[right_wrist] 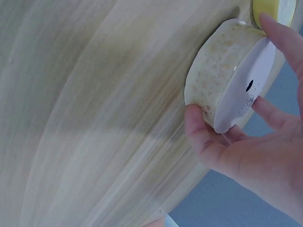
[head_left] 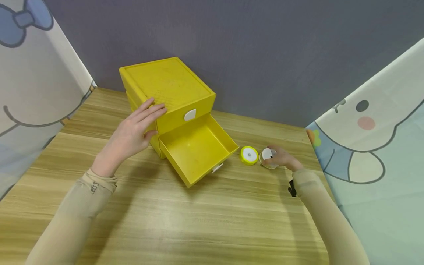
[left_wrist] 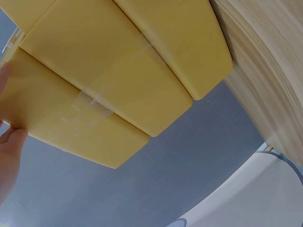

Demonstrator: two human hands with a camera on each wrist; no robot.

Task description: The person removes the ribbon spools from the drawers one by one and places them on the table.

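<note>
A yellow drawer cabinet (head_left: 165, 86) stands on the wooden table (head_left: 205, 221); its lower drawer (head_left: 195, 149) is pulled out and looks bare inside. My left hand (head_left: 134, 129) lies flat against the cabinet's left front corner, fingers straight; the left wrist view shows the cabinet's side (left_wrist: 118, 71) with fingertips (left_wrist: 12, 142) touching it. Right of the drawer lie a yellow tape roll (head_left: 249, 155) and a clear tape roll (head_left: 269, 157). My right hand (head_left: 281, 159) grips the clear roll (right_wrist: 222, 75) between thumb and fingers on the tabletop.
A grey wall (head_left: 265, 55) runs behind the table. Cartoon-print curtains hang at the left (head_left: 33, 73) and right (head_left: 381, 147). The table's near half is bare wood.
</note>
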